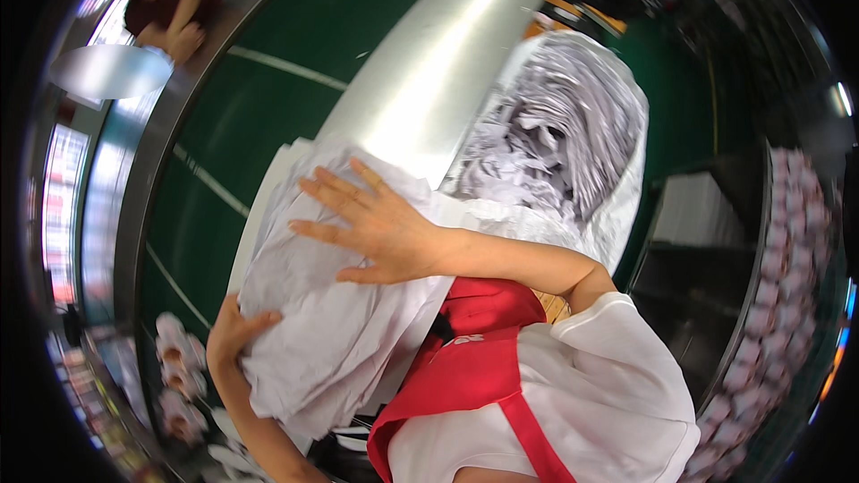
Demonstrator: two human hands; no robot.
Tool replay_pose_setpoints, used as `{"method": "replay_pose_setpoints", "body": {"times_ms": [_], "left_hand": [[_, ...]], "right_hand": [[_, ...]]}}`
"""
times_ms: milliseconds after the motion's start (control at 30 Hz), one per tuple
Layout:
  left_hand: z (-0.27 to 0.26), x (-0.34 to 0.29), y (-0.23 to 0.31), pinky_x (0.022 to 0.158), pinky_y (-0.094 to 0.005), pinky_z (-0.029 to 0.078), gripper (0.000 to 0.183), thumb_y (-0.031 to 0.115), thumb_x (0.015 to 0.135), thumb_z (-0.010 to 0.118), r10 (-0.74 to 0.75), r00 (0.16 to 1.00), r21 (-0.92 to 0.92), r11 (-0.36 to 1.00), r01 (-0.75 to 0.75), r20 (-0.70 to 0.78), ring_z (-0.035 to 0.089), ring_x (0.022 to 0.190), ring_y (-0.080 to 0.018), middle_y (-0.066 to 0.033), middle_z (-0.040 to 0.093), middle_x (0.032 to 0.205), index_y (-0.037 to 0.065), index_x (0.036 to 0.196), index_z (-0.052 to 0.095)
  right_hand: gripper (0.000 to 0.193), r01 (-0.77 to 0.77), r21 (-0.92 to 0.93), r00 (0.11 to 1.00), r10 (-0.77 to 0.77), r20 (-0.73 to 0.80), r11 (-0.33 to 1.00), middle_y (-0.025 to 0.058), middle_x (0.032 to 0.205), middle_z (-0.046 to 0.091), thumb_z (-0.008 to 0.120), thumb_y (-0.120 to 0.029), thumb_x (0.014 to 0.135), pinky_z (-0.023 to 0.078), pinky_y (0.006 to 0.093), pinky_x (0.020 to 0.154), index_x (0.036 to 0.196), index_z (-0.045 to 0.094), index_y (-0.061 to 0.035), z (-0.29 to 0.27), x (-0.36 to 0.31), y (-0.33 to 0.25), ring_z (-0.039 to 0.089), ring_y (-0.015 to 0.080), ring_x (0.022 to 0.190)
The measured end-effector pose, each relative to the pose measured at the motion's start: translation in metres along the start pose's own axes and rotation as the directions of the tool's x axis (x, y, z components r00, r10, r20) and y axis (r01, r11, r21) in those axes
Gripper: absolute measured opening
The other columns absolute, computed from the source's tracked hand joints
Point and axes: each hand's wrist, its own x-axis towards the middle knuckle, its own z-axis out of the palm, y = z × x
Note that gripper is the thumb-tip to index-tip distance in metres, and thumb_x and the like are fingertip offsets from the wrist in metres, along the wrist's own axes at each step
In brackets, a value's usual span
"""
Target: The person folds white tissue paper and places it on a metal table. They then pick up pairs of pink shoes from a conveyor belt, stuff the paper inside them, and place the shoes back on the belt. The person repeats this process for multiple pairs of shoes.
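Stack of thin, crinkled white sheets (309, 313) lies before the person, at the near end of a long metal table (416, 94). The right hand (391, 234) is spread flat on top, its grip released; the left hand (232, 331) curves about the outer edge, thumb on the sheets — its fingers are partly hidden, so how firm that grip is cannot be told. Beside the table, a white sack (633, 139) holds more sheets. The step appears to be smoothing and squaring; the next move likely calls for even pressure — edges kept aligned.
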Motion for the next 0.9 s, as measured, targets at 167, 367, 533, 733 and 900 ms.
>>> {"method": "replay_pose_setpoints", "body": {"times_ms": [167, 367, 533, 733, 900], "left_hand": [[-0.001, -0.02, 0.011, 0.065, -0.0283, 0.049, 0.049, 0.018, 0.06, 0.081, -0.023, 0.999, 0.078, 0.997, 0.027, -0.047, 0.059, 0.07, -0.014, -0.0068, 0.065, 0.084, -0.005, 0.099, 0.061], [-0.007, -0.06, 0.037, 0.073, -0.0299, 0.047, 0.05, 0.017, 0.061, 0.081, 0.091, 0.965, 0.406, 0.914, 0.018, -0.246, 0.059, 0.079, -0.0168, -0.0102, 0.065, 0.088, -0.007, 0.1, 0.059], [0.0, -0.08, 0.109, 0.074, -0.0357, 0.044, 0.037, 0.016, 0.062, 0.078, 0.356, 0.933, 0.728, 0.652, -0.21, -0.049, 0.058, 0.08, -0.0308, -0.016, 0.062, 0.088, -0.001, 0.09, 0.062], [0.035, -0.077, 0.238, 0.093, -0.0603, 0.036, 0.06, 0.05, 0.088, 0.049, -0.084, 0.909, 0.876, 0.315, -0.364, 0.408, 0.034, 0.131, -0.0391, -0.0114, 0.039, 0.144, 0.015, 0.137, 0.045], [0.173, -0.036, 0.316, 0.06, -0.0328, 0.04, 0.035, 0.01, 0.062, 0.062, 0.528, 0.528, 0.686, -0.154, -0.711, 0.665, 0.056, 0.064, -0.0215, -0.0055, 0.062, 0.074, 0.007, 0.097, 0.069]], "right_hand": [[0.052, -0.222, 0.002, 0.891, 0.204, -0.405, 0.975, 0.0144, 0.128, 0.052, 0.067, -0.019, 0.073, 0.039, 0.0466, 0.1, 0.123, 0.056, -0.0091, -0.038, -0.064, 0.036, 0.05, 0.0309, 0.119], [0.024, -0.826, 0.335, 0.37, 0.885, -0.283, 0.453, 0.0112, 0.084, 0.067, 0.056, -0.013, 0.087, 0.052, 0.0317, 0.072, 0.108, 0.063, -0.003, -0.005, -0.252, 0.159, 0.066, 0.0219, 0.078], [0.019, -0.617, 0.787, 0.017, 0.999, 0.038, -0.02, 0.007, 0.072, 0.064, 0.055, -0.016, 0.092, 0.05, 0.0266, 0.049, 0.096, 0.064, 0.0002, 0.018, -0.376, 0.238, 0.056, 0.0124, 0.051], [0.027, -0.957, 0.253, 0.068, 0.959, -0.276, 0.141, 0.0083, 0.076, 0.066, 0.055, -0.02, 0.089, 0.051, 0.0313, 0.062, 0.11, 0.06, -0.0052, -0.005, -0.434, 0.267, 0.063, 0.0166, 0.065], [0.034, -0.965, 0.219, 0.068, 0.945, -0.318, 0.144, 0.0131, 0.086, 0.067, 0.056, -0.027, 0.087, 0.049, 0.0367, 0.072, 0.118, 0.058, -0.0116, -0.072, -0.416, 0.256, 0.065, 0.029, 0.079]]}}
